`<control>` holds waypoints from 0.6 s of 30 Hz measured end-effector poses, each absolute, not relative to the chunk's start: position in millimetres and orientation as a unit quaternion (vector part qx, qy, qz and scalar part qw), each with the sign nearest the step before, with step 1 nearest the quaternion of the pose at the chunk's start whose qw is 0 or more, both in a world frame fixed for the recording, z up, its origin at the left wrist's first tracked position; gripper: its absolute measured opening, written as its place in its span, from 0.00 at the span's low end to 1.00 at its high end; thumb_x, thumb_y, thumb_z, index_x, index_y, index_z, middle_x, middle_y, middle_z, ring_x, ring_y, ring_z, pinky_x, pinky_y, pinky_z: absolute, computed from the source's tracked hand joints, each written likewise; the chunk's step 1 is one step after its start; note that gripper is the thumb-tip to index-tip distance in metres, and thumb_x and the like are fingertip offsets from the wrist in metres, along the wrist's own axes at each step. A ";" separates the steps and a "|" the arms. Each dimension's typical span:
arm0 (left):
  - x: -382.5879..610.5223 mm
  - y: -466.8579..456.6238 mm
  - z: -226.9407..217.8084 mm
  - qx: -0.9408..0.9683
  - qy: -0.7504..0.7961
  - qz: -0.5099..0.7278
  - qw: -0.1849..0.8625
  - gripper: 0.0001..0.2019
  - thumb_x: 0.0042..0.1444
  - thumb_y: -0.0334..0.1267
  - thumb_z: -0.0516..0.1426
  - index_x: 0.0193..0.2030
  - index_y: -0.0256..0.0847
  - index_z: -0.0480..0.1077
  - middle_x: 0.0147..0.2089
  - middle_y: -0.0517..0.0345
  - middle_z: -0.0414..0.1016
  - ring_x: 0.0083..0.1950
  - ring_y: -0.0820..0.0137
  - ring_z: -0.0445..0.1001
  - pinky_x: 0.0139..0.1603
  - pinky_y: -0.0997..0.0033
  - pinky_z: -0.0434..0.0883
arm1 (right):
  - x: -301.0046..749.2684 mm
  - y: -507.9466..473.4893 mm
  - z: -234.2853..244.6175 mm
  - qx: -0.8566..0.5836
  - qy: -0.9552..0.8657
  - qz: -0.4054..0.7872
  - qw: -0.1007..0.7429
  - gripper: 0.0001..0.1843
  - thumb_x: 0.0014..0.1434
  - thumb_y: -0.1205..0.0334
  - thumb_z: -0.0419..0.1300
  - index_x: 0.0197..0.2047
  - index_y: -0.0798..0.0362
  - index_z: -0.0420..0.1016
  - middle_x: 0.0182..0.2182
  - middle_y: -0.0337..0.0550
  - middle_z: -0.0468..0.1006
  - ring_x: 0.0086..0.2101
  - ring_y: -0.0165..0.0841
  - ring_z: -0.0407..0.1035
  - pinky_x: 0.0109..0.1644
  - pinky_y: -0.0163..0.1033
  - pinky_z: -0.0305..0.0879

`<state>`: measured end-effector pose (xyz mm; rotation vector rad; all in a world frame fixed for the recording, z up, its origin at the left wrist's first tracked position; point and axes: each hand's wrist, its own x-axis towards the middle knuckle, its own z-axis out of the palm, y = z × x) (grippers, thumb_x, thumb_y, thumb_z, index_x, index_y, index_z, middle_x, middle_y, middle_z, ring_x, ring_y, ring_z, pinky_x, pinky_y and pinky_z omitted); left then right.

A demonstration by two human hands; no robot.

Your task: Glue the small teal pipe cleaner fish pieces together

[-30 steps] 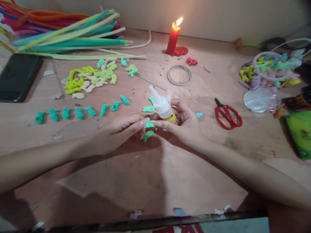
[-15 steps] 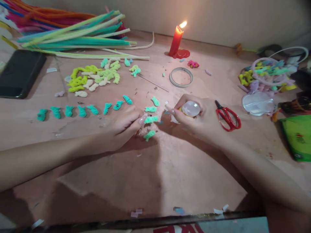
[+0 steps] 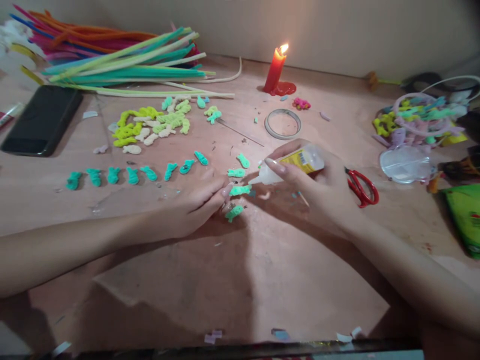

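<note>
My left hand (image 3: 204, 202) is closed, pinching one end of a green fuzzy fish-shaped piece (image 3: 240, 190). In my right hand (image 3: 311, 182) is a small glue bottle (image 3: 300, 162) with a yellow label, tipped so its nozzle meets or nearly meets the right end of that piece. Around the held piece lie similar green pieces: one above (image 3: 236, 173), one higher up (image 3: 243, 160) and one below (image 3: 234, 213). Leftward, a row of several teal pieces (image 3: 132, 175) stretches across the table.
A lit red candle (image 3: 275, 71) stands at the back in melted wax. Red-handled scissors (image 3: 363, 187) lie right of my right hand. Also around are a tape ring (image 3: 283, 124), a needle-like rod (image 3: 242, 132), a phone (image 3: 43, 120), pipe cleaners (image 3: 131, 70) and a yellow-green pile (image 3: 150, 122).
My right hand has tilted the glue bottle from pointing its base at me to lying sideways, nozzle now at the held green piece. My left hand keeps its pinch. The whole view has shifted slightly.
</note>
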<state>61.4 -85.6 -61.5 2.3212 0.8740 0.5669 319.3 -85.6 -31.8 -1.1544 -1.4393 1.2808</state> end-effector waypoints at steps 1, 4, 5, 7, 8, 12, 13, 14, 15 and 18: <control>59.6 -85.8 -63.2 0.871 0.325 0.212 0.303 0.17 0.79 0.33 0.45 0.35 0.43 0.65 0.34 0.62 0.69 0.36 0.68 0.65 0.39 0.64 0.61 | 319.3 -86.2 -32.4 -0.459 -0.570 0.515 0.448 0.17 0.60 0.44 0.77 0.37 0.46 0.79 0.30 0.37 0.80 0.29 0.32 0.73 0.29 0.39 0.71; 56.3 -87.1 -68.7 0.863 0.328 0.212 0.321 0.17 0.81 0.38 0.45 0.38 0.43 0.66 0.37 0.61 0.69 0.38 0.68 0.67 0.42 0.65 0.64 | 319.8 -87.3 -40.5 -0.454 -0.550 0.518 0.472 0.19 0.64 0.41 0.73 0.35 0.46 0.79 0.29 0.38 0.80 0.26 0.31 0.71 0.27 0.39 0.70; 56.4 -87.6 -69.2 0.860 0.331 0.212 0.327 0.17 0.81 0.39 0.45 0.38 0.43 0.67 0.37 0.60 0.70 0.39 0.68 0.67 0.42 0.66 0.65 | 319.3 -87.7 -44.1 -0.455 -0.542 0.527 0.471 0.18 0.65 0.41 0.72 0.36 0.46 0.79 0.30 0.38 0.80 0.26 0.31 0.70 0.27 0.39 0.70; 58.7 -88.5 -66.7 0.854 0.329 0.217 0.340 0.17 0.81 0.38 0.45 0.38 0.43 0.66 0.37 0.61 0.70 0.37 0.69 0.68 0.40 0.67 0.65 | 316.8 -88.8 -49.8 -0.458 -0.526 0.544 0.466 0.17 0.65 0.41 0.71 0.37 0.45 0.79 0.29 0.39 0.79 0.25 0.32 0.69 0.26 0.40 0.70; 60.6 -88.8 -64.1 0.851 0.328 0.222 0.345 0.17 0.81 0.37 0.45 0.38 0.43 0.65 0.36 0.61 0.70 0.37 0.70 0.68 0.39 0.67 0.65 | 315.0 -89.6 -51.5 -0.458 -0.518 0.549 0.470 0.17 0.64 0.41 0.72 0.37 0.45 0.79 0.29 0.39 0.79 0.25 0.32 0.69 0.26 0.40 0.70; 66.7 -88.3 -52.9 0.855 0.328 0.206 0.344 0.16 0.78 0.33 0.45 0.36 0.43 0.64 0.35 0.61 0.70 0.37 0.69 0.69 0.38 0.67 0.65 | 309.3 -92.1 -52.3 -0.444 -0.490 0.578 0.479 0.19 0.60 0.40 0.75 0.40 0.44 0.79 0.29 0.39 0.79 0.26 0.33 0.72 0.25 0.39 0.69; 67.3 -88.0 -51.5 0.858 0.327 0.203 0.341 0.16 0.78 0.33 0.45 0.36 0.43 0.64 0.35 0.61 0.70 0.38 0.68 0.70 0.39 0.67 0.66 | 309.1 -92.4 -52.1 -0.440 -0.490 0.581 0.478 0.18 0.60 0.40 0.75 0.41 0.44 0.80 0.29 0.38 0.78 0.26 0.32 0.72 0.25 0.38 0.69; 67.6 -87.6 -50.8 0.859 0.326 0.204 0.338 0.16 0.78 0.33 0.45 0.36 0.44 0.63 0.35 0.60 0.70 0.39 0.68 0.70 0.40 0.67 0.66 | 309.3 -92.6 -52.3 -0.438 -0.493 0.578 0.480 0.18 0.60 0.41 0.76 0.41 0.43 0.80 0.29 0.37 0.78 0.25 0.31 0.71 0.25 0.37 0.68; 67.6 -87.3 -50.7 0.860 0.324 0.207 0.337 0.16 0.78 0.33 0.45 0.35 0.44 0.62 0.36 0.60 0.71 0.39 0.68 0.70 0.41 0.67 0.67 | 309.8 -92.5 -52.7 -0.436 -0.499 0.570 0.485 0.17 0.60 0.41 0.76 0.40 0.43 0.81 0.28 0.36 0.77 0.24 0.30 0.70 0.25 0.37 0.68; 67.1 -87.1 -51.7 0.859 0.324 0.207 0.338 0.15 0.77 0.33 0.45 0.35 0.44 0.61 0.36 0.61 0.71 0.41 0.67 0.72 0.44 0.67 0.69 | 311.5 -92.0 -54.4 -0.431 -0.513 0.561 0.486 0.16 0.61 0.43 0.76 0.41 0.43 0.82 0.28 0.36 0.77 0.25 0.30 0.70 0.26 0.38 0.69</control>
